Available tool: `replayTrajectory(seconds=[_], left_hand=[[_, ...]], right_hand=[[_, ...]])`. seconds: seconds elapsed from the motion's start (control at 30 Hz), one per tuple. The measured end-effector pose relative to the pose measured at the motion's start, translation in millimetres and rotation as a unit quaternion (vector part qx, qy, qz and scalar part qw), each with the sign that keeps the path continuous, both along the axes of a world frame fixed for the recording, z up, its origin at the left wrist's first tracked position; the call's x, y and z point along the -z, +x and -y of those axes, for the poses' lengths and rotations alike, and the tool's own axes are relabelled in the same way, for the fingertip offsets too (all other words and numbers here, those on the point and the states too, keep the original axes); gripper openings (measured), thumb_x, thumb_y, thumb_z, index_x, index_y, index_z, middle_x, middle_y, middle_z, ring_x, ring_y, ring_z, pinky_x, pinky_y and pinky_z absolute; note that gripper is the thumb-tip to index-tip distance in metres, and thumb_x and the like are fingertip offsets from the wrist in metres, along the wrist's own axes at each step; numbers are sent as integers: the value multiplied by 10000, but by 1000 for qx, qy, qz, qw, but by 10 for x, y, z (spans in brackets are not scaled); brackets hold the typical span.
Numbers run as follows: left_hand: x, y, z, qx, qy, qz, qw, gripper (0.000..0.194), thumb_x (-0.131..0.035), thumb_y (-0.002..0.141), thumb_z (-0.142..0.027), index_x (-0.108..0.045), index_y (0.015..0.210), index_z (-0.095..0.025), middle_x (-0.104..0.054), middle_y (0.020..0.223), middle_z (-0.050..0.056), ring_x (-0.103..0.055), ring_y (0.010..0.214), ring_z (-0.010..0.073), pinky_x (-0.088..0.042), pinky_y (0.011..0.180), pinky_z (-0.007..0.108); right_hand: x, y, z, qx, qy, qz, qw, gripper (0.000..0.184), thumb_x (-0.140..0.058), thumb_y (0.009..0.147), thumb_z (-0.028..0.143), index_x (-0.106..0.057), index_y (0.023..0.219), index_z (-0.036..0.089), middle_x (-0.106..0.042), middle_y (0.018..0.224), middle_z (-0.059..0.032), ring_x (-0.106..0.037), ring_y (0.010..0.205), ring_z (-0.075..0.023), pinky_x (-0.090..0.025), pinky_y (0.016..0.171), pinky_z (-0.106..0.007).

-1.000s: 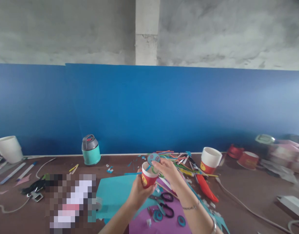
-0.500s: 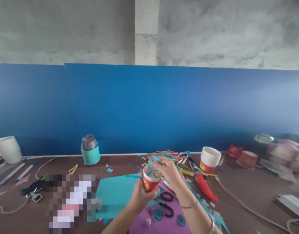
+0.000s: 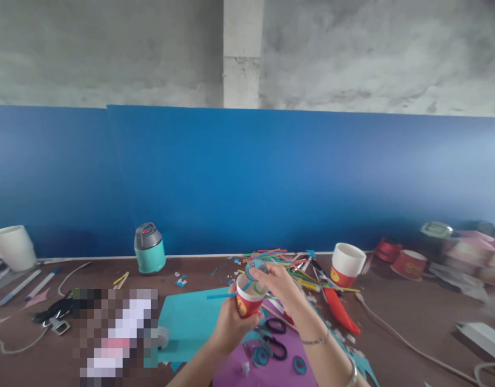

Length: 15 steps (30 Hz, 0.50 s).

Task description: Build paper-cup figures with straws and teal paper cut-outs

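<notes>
Here you are with your left hand (image 3: 233,318) wrapped around the red-and-white cup (image 3: 250,305), fingers curled just enough to grip its side, the mouth tipped upward. Your right hand (image 3: 280,282) comes in from the other side, thumb and fingertips pinched on the blue disc (image 3: 253,265) with its two eye-like marks, right above the cup's mouth; whether disc and rim touch, you can't tell from here. The left grip calls for firmness without squeezing, since a paper-looking wall would probably buckle. For the pinch, the disc's edge is the safer hold, thumb off those marks, lest they smudge or crease. Watch the blue strip (image 3: 220,296) poking out beside your left fingers: a careless turn of the wrist could bend it. Under your hands, the scissors (image 3: 276,352) lie on the purple sheet (image 3: 287,376), so best hold the cup up clear of the handles. Steady left, small adjustments from the right fingertips, and the disc should sit square to the rim.
</notes>
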<state>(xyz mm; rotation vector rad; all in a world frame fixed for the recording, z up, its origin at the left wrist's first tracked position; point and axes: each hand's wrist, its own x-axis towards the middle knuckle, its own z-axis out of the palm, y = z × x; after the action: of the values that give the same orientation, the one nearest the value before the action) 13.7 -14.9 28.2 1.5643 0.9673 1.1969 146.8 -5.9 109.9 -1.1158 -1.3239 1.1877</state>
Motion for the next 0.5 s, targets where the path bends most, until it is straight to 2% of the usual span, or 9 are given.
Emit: replayTrajectory(seconds=[0.1,0.27,0.4,0.5], left_hand=[[47,9,-6,23,5,18,1000,324,-701,639,-137,-643,957,-120,-714,958,94,-640,822,213,-516,716,254],[127,31,2,45,6,55,997,450,-730,631,-148,-603,1062,-139,-711,981,85,-635,858,211,-513,755,258],[99,17,3,40,0,19,999,235,-718,639,-171,-649,858,-117,-700,819,73,-609,701,180,-495,620,230],[44,-1,-2,10,-5,-8,1000,133,-690,635,-162,-639,748,-115,-661,708,51,-553,586,143,-458,535,217]], right_hand=[[28,-6,-17,1,-1,-20,1000,366,-745,626,493,-725,683,132,-692,693,-61,-619,652,-206,-474,633,-314],[74,5,-71,46,44,19,998,341,-787,558,448,-669,498,134,-691,827,-88,-597,713,-204,-460,645,-302],[41,10,-50,32,14,11,999,321,-754,610,450,-718,649,134,-693,733,-63,-608,694,-208,-467,657,-309],[15,10,-26,-6,12,27,1000,334,-712,674,459,-725,746,134,-689,692,-45,-604,655,-195,-457,640,-300]])
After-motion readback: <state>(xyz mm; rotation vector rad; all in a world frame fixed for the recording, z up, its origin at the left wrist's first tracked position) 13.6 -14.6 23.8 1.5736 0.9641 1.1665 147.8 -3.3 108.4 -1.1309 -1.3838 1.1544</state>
